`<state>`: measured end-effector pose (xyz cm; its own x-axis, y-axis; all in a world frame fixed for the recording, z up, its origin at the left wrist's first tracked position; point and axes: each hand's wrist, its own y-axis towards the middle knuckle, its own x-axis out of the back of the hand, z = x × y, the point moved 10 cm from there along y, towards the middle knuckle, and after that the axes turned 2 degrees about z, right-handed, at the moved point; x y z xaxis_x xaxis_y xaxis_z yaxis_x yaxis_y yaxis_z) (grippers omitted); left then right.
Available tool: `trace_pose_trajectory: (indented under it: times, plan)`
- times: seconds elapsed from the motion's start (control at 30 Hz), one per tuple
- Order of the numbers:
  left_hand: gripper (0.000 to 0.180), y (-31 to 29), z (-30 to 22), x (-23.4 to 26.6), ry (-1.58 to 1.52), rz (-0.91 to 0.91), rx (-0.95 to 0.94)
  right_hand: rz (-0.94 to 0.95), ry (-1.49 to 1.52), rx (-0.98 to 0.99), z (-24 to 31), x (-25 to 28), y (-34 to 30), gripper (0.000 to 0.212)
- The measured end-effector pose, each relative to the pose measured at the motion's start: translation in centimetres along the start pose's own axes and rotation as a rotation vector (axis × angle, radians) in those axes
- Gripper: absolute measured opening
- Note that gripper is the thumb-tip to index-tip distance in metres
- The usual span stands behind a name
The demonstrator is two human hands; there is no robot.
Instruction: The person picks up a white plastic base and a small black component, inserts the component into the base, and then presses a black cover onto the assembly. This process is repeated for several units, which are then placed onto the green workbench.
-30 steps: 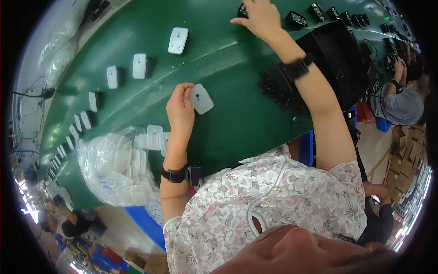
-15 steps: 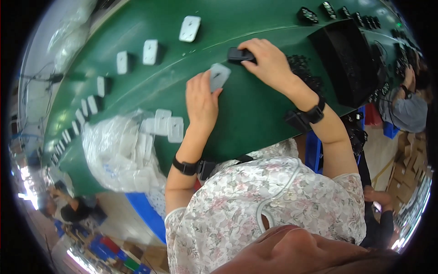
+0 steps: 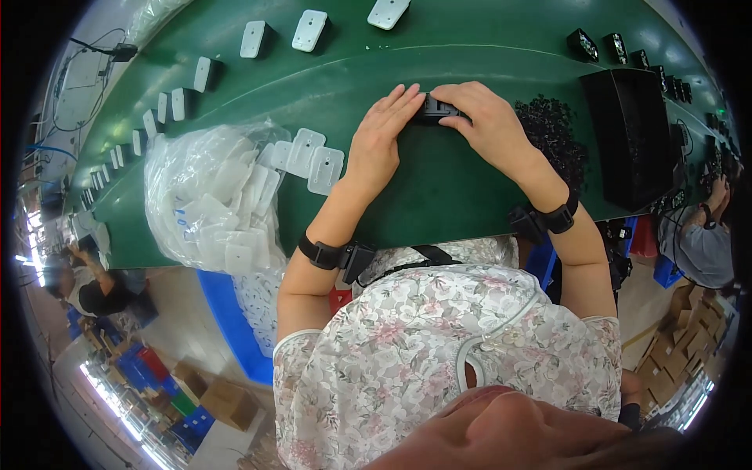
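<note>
A small black plastic case (image 3: pixel 436 110) lies on the green table between my two hands. My right hand (image 3: pixel 487 119) is closed on its right end, with the thumb along the near side and the fingers on the far side. My left hand (image 3: pixel 379 142) presses its stretched, close-set fingers against the case's left end; its thumb is hidden. No white plate shows in the left hand, though its underside is out of sight. Several loose translucent white plates (image 3: pixel 324 170) lie left of my left forearm, beside an open clear plastic bag (image 3: pixel 204 196) filled with more plates.
White-topped black cases (image 3: pixel 310 31) stand in a curved row along the far left. Right of my right hand are a pile of small black parts (image 3: pixel 552 133) and a large black box (image 3: pixel 627 137). More black cases (image 3: pixel 616 48) line the far right. A blue bin (image 3: pixel 235 325) sits below the table edge.
My left hand has moved right to meet the black case, and the white plate it held is no longer visible. My right hand still grips the case. The whole view has shifted.
</note>
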<state>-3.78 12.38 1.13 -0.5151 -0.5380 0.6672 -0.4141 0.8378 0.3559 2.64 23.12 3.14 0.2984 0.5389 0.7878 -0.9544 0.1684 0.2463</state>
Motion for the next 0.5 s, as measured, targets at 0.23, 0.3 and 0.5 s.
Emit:
trace_pose_trajectory:
  times: [0.23,0.3,0.5]
  plan:
    - [0.055,-0.1,-1.0,-0.5,0.160,0.074,-0.044,-0.024,-0.093,0.025,1.2,0.1,-0.4,0.037]
    - [0.055,0.0,-1.5,-0.5,0.210,0.082,-0.036,-0.042,-0.133,0.036,1.8,0.3,-0.6,0.037]
    - [0.056,-0.1,-1.7,-0.4,0.231,0.099,-0.010,-0.052,-0.205,0.077,2.2,0.8,-0.8,0.038]
